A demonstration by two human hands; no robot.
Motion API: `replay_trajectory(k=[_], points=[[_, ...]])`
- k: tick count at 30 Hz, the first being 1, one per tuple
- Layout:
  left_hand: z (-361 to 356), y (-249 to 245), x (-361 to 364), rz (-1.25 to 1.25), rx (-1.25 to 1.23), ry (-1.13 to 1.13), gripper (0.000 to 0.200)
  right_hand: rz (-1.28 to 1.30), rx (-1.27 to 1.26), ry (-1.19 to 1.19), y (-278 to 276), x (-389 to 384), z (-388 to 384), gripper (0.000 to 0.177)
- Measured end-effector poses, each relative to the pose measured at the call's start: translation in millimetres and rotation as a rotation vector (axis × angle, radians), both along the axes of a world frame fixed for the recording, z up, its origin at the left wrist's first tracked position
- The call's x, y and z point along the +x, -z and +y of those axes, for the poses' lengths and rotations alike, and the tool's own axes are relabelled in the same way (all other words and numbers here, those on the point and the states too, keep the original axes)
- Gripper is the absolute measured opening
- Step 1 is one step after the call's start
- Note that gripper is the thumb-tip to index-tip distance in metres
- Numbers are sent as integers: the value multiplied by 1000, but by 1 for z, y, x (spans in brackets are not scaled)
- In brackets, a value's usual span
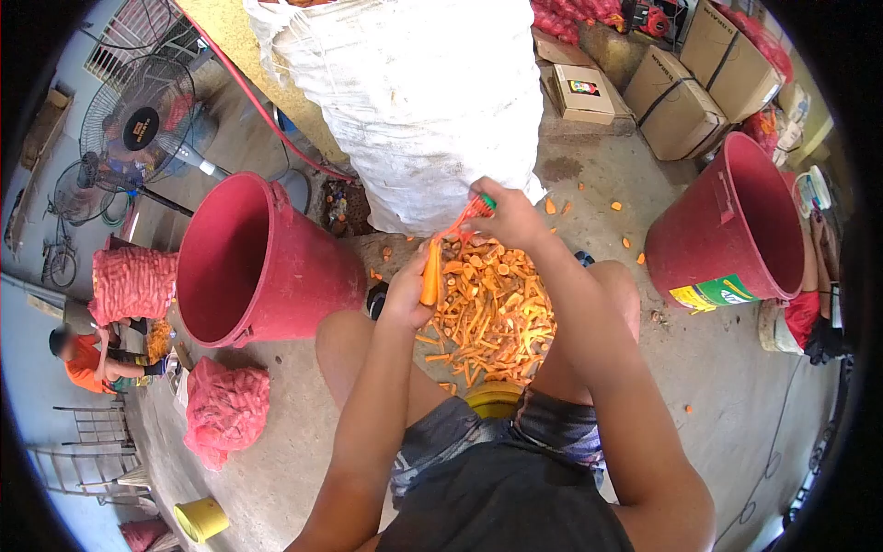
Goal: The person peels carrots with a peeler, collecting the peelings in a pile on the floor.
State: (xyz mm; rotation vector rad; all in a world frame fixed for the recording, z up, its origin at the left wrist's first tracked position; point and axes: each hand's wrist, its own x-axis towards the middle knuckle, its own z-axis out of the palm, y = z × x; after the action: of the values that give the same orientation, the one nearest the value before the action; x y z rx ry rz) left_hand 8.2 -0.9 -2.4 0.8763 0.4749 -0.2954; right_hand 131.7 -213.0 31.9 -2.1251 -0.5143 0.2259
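Note:
My left hand (408, 291) is closed around a peeled orange carrot (430, 276), which points away from me. My right hand (511, 219) grips a red-orange peeler (457, 224) with a green end showing at the fingers. Its front part meets the far tip of the carrot. Below both hands, between my legs, lies a heap of carrot peels and cut ends (497, 317). Part of a yellow tub (494, 397) shows at the heap's near edge, under my shorts.
A tall white sack (423, 101) stands directly ahead. Large red bins flank me, one left (322, 267) and one right (690, 225). Pink mesh bags of carrots (227, 409), a floor fan (138, 129) and a seated person (89, 366) are left. Cardboard boxes (676, 106) stand back right.

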Motion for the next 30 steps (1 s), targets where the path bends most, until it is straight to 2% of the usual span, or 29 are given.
replay_trajectory(k=[3,7,10,12,14,15,17,19,21,24,26,30], points=[[2,4,-1,6,32,-20,35,-116,-126,110,2,4,-1,57],[9,15,4,58,2,-60,34,7,-15,96,-2,-6,4,56],[4,9,5,23,-67,-129,35,83,76,-234,-9,-26,10,56],[-11,-6,10,55,-15,-215,36,89,36,-255,-9,-32,14,56],[-15,-15,3,24,4,-136,37,99,-3,-268,-7,-30,12,56],[-15,-16,0,-8,23,-64,38,24,-25,-180,-3,-22,11,56],[-12,-10,-2,-11,55,-49,38,-49,-46,-92,6,-6,5,56],[-7,-6,-2,-20,88,-34,38,-131,-59,93,2,7,-2,62],[-1,-3,-4,-53,45,52,37,-66,-126,136,-4,8,-6,61],[17,22,3,22,48,-22,37,82,0,71,-6,-2,-2,59],[13,26,5,5,29,-61,37,95,120,-187,3,-16,7,58],[-18,-15,4,33,59,-132,37,13,46,-239,-2,-27,11,57]])
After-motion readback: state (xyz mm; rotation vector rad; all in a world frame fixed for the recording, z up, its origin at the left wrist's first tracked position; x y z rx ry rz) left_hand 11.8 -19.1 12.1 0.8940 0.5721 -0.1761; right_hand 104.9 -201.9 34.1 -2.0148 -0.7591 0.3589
